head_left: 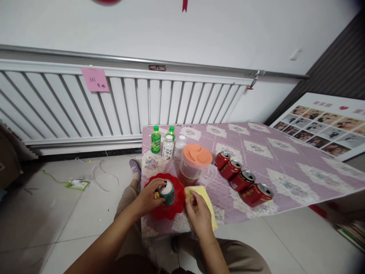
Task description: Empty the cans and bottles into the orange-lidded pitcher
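My left hand is wrapped round a teal can with a pale top and a dark opening. The can is upright over a red scalloped dish; I cannot tell whether its base touches the dish. My right hand is on a folded yellow cloth, its thumb and fingers curled together at the cloth's left side. Just behind the cloth stands a clear pitcher with an orange lid, holding brown liquid.
Behind the dish stand green-capped bottles and white-capped bottles. Several red cans line the right of the table, which has a floral cloth. A photo board leans at far right; a power strip lies on the floor.
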The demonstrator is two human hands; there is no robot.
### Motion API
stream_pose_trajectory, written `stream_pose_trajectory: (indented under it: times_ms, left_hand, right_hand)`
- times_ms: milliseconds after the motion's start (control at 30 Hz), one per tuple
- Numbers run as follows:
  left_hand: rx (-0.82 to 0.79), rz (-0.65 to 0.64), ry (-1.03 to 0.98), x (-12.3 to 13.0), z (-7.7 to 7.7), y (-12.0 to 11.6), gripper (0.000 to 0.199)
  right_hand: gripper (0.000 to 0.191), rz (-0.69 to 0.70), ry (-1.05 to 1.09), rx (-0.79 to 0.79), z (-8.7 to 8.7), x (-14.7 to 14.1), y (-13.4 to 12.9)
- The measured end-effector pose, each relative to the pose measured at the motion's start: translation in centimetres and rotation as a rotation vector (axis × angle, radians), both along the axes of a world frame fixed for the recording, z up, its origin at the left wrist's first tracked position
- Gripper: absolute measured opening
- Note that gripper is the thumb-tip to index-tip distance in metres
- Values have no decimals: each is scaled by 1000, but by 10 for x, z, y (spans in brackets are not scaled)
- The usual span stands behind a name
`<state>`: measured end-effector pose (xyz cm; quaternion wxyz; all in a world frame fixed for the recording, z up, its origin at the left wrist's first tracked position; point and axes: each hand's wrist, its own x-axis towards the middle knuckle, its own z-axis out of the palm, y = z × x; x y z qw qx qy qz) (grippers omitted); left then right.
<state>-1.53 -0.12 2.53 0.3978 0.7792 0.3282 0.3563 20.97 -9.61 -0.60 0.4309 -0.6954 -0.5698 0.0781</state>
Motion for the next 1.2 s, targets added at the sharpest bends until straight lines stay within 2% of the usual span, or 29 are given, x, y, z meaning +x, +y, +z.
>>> stream_pose_trajectory:
  times_ms: [133, 267, 367, 433, 533, 633, 767, 900, 1067, 1200]
  left_hand:
    - [16, -26, 5, -1, 4, -6, 54]
    - [-14, -88, 25, -5, 21, -13, 53]
    - [-58, -142, -9, -9, 34, -16, 54]
    - [-103, -181, -51, -12, 38, -18, 62]
    - [-184, -200, -115, -12, 34, -18, 73]
    - [-256, -161, -194, -9, 22, -19, 76]
    - [-275, 43, -187, 1, 3, -27, 77]
    - [-262, 192, -168, 17, -8, -44, 83]
    - [-360, 266, -228, 31, -8, -54, 79]
    - [-316, 245, -219, 28, -1, -49, 74]
  right_hand:
    - [56, 172, 130, -2, 9, -25, -1]
    - [76, 314, 374, -143, 17, -39, 0]
    - [82, 456, 586, -232, 26, -43, -1]
    - [82, 502, 656, -247, 31, -46, 0]
    - [81, 456, 639, -225, 31, -51, 2]
    - [80, 354, 575, -163, 22, -57, 6]
    - [76, 164, 397, -54, 6, -61, 10]
    - [76, 51, 219, -17, -4, -65, 12]
    - [64, 9, 124, 1, -10, -71, 10]
    - [68, 71, 98, 19, -12, -68, 8]
